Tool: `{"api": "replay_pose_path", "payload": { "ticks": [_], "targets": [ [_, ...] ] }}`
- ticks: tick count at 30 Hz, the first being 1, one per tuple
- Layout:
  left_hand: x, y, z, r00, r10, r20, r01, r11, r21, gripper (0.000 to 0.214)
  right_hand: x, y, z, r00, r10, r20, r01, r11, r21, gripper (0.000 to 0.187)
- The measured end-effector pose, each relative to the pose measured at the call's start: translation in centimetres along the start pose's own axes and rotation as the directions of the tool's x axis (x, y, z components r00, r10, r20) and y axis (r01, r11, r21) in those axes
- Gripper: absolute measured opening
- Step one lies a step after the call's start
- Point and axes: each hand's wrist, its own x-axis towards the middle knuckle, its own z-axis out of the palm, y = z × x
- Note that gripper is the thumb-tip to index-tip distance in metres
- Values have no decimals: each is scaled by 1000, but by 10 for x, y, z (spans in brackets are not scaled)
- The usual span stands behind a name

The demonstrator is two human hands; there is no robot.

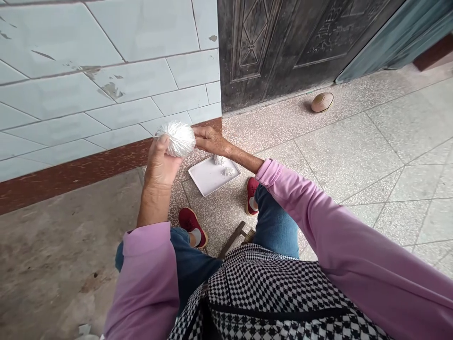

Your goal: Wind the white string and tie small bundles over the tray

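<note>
A white ball of yarn [179, 137] is held up in front of me, over the floor near the wall. My left hand [163, 160] grips it from the left and below, with the thumb pressed on its near side. My right hand [213, 140] is at the ball's right side, its fingers bent and reaching to the ball's edge; the fingertips are partly hidden, and any strand between them is too fine to make out. Below, a shallow white tray [207, 177] lies on the floor with smaller white yarn balls [229, 171] at its right side.
A tiled wall [106, 89] rises at the left, and a dark carved door [269, 47] stands beyond. A pinkish-brown ball [322, 102] lies on the floor by the door. Red shoes [193, 225] are planted near the tray, with part of a stool [233, 238] below me.
</note>
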Motion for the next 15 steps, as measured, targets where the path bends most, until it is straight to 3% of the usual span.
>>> {"api": "replay_pose_path", "payload": {
  "ticks": [3,4,8,11,15],
  "targets": [
    [2,-5,-2,999,34,-37,-35,999,-18,89,-8,-6,-1,998,36,50,-35,999,-15,8],
    [2,-5,-2,998,45,-40,-45,999,-1,88,-10,-8,-2,996,58,70,-58,998,-3,9],
    [0,-7,3,994,64,-85,-59,996,69,82,-17,-8,-4,977,120,176,-133,989,60,39],
    [-2,-4,7,988,34,-151,-26,998,54,87,-18,-9,-2,979,115,169,-137,983,126,59],
    [-2,9,1,988,-62,-143,71,996,59,102,-19,-28,3,987,132,95,-146,976,162,58]
  ]
}}
